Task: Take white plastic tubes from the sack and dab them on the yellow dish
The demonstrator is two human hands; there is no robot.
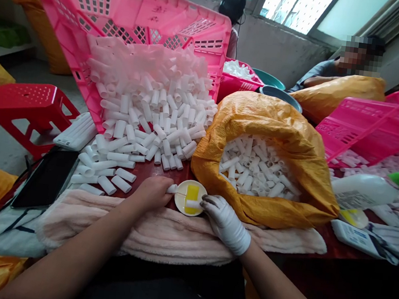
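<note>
Yellow pad (191, 199) in its dish (178, 201) sat handy between left grip (151, 193) and gloved right grip (224, 224), each pinching a white tube (171, 188).

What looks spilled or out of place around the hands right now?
The pink plastic crate is tipped up on its edge, and white tubes lie spilled from it across the table, nearly reaching the left hand. It looks odd because they sit in a loose heap, though the tipping may be deliberate.
</note>
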